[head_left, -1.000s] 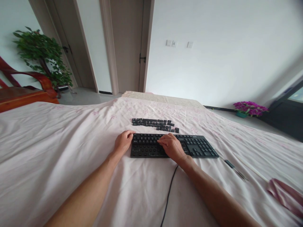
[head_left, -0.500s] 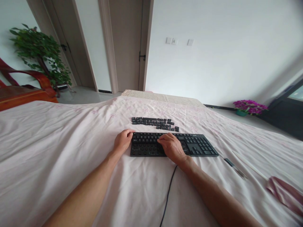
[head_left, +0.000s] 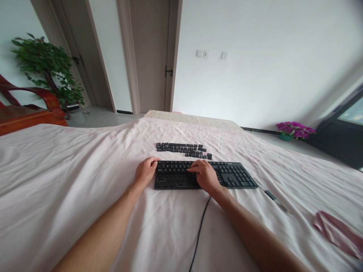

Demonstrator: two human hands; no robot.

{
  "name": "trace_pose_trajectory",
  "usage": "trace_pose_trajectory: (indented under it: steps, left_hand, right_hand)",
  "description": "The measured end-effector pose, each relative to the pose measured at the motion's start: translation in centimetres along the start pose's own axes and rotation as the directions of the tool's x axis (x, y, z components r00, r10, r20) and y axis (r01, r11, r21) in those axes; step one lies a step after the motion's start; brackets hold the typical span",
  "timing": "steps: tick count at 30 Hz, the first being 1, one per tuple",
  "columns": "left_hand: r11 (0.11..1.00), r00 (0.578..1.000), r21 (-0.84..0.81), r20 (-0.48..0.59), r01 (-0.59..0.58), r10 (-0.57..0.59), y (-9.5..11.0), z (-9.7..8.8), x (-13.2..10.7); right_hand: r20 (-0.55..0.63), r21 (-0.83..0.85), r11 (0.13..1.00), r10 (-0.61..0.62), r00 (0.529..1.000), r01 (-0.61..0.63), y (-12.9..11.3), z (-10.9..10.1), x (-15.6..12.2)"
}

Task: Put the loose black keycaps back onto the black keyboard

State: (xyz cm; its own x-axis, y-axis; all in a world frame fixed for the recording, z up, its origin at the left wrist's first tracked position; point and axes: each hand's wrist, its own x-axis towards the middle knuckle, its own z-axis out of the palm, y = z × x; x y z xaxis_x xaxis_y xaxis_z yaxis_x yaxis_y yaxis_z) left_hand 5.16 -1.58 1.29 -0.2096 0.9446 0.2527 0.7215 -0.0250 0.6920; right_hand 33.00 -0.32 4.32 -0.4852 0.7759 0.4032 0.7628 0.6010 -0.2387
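A black keyboard [head_left: 236,175] lies flat on the cloth, caps fitted in its upper rows and on the number pad. Its lower left rows show bare sockets. At the upper left corner, my left hand [head_left: 146,169] is closed on the keyboard's edge. My right hand [head_left: 205,175] is over the middle, its fingers bent and close together, tips down on a keycap at the end of a filled row. The palm hides part of the keys. Just beyond the keyboard lie several loose black keycaps [head_left: 178,145] in uneven rows.
A pale flowered cloth [head_left: 99,181] covers the surface. Right of the keyboard is a thin tool with a dark grip [head_left: 270,195], beside a pink fabric piece [head_left: 337,230]. A black cable [head_left: 200,230] runs toward me. A wooden chair [head_left: 36,102] stands at the left.
The view has shifted slightly, moving the whole scene a little down and left. My right fingers look a bit more stretched over the same spot; my left hand keeps its place on the corner.
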Motion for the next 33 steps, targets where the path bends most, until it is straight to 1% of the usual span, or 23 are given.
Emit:
trace_pose_trajectory:
  steps: [2,4,6,8,10,14,17,21,26,33]
  left_hand:
    - [1.0,1.0,-0.002,0.001,0.003,-0.003,-0.1,0.1,0.0]
    - [1.0,1.0,-0.006,0.001,0.0,0.0,-0.2,0.2,0.1]
    - [1.0,1.0,-0.01,0.001,0.003,-0.003,-0.3,0.3,0.1]
    - [1.0,1.0,-0.014,0.003,0.009,-0.009,-0.4,0.4,0.2]
    - [1.0,1.0,-0.019,0.001,0.011,-0.011,-0.5,0.5,0.2]
    - [1.0,1.0,-0.027,-0.005,0.01,-0.01,-0.6,0.5,0.3]
    - [0.999,1.0,-0.032,-0.004,0.013,-0.013,-0.7,0.5,0.3]
    - [0.999,1.0,-0.035,-0.008,0.012,-0.012,-0.7,0.6,0.4]
    - [0.999,1.0,-0.033,-0.01,0.013,-0.013,-0.6,0.5,0.4]
    - [0.999,1.0,-0.045,-0.008,0.025,-0.025,-0.4,0.4,0.4]
  right_hand:
    - [-0.08,0.056,0.995,0.088,0.993,-0.084,1.3,-0.2,0.8]
    - [-0.124,0.066,0.986,0.161,0.979,-0.154,2.4,-0.6,1.7]
    - [-0.119,0.037,0.98,0.201,0.972,-0.198,3.2,-1.1,2.8]
    - [-0.086,-0.013,0.978,0.204,0.975,-0.206,3.6,-1.3,3.9]
    - [-0.037,-0.067,0.98,0.185,0.982,-0.188,3.7,-1.2,4.9]
    - [0.044,-0.156,0.974,0.17,0.984,-0.161,3.4,-0.3,7.0]
    - [0.083,-0.252,0.957,0.167,0.982,-0.142,3.0,0.4,8.6]
    - [0.15,-0.361,0.929,0.145,0.978,-0.082,2.6,0.9,10.2]
    - [0.232,-0.438,0.899,0.098,0.968,0.014,2.3,1.5,11.1]
    - [0.274,-0.456,0.884,0.031,0.961,0.101,1.8,1.8,11.1]
